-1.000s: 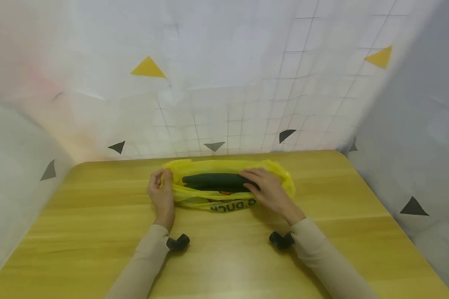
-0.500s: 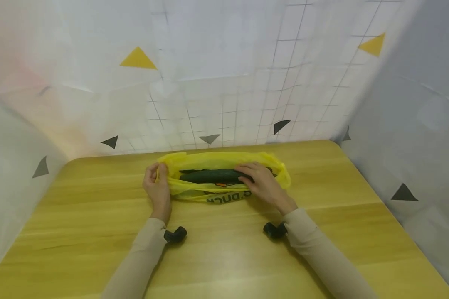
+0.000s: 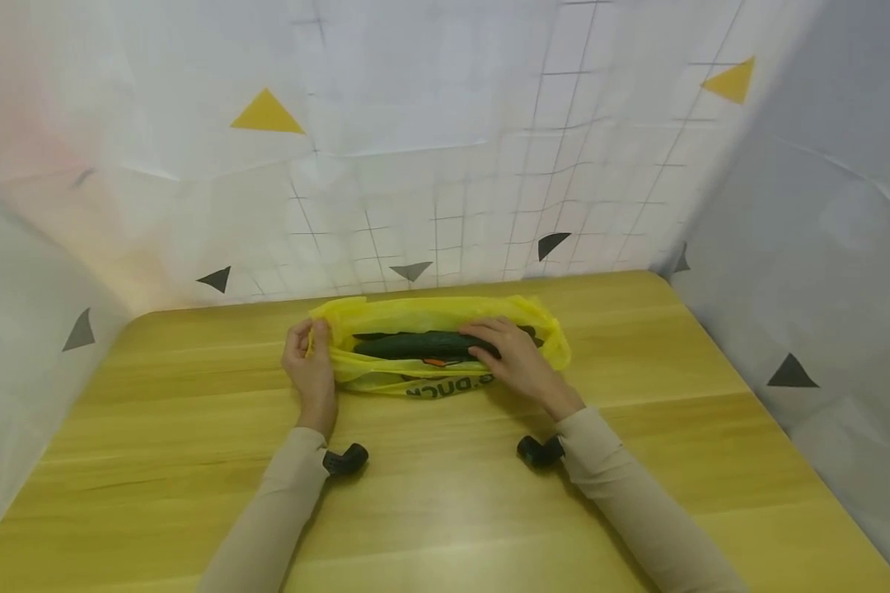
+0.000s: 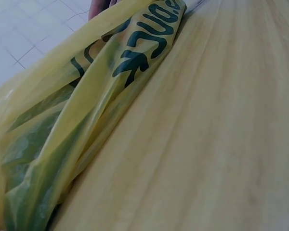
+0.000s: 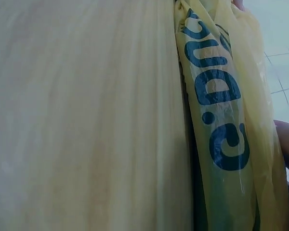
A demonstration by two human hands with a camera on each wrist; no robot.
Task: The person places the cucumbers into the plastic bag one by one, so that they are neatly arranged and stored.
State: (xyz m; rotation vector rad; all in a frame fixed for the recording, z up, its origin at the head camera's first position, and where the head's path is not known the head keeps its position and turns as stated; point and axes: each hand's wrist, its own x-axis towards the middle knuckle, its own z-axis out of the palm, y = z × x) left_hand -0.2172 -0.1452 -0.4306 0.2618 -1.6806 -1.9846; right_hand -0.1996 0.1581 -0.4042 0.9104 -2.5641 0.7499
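Observation:
A yellow translucent plastic bag (image 3: pixel 430 311) with dark lettering lies across the far part of the table, its mouth upward. Inside rests a long dark green cucumber (image 3: pixel 408 346), and a second dark green cucumber (image 3: pixel 371 336) shows just behind it. My left hand (image 3: pixel 315 375) pinches the bag's left rim between thumb and fingers. Reaching into the mouth, my right hand (image 3: pixel 517 358) grips the front cucumber near its right part. Both wrist views show the bag's printed front, with my right hand (image 5: pixel 288 142) partly visible at the right wrist view's edge.
The wooden table (image 3: pixel 430 511) ends at a white gridded wall (image 3: pixel 415 206) close behind the bag. A grey-white side wall (image 3: pixel 845 288) stands at right. Black wrist camera mounts (image 3: pixel 347 459) stick out inward from both sleeves.
The front cucumber has sunk lower into the bag and toward its front side, with my right hand still around it. My left hand keeps its hold on the rim. The head view has shifted slightly.

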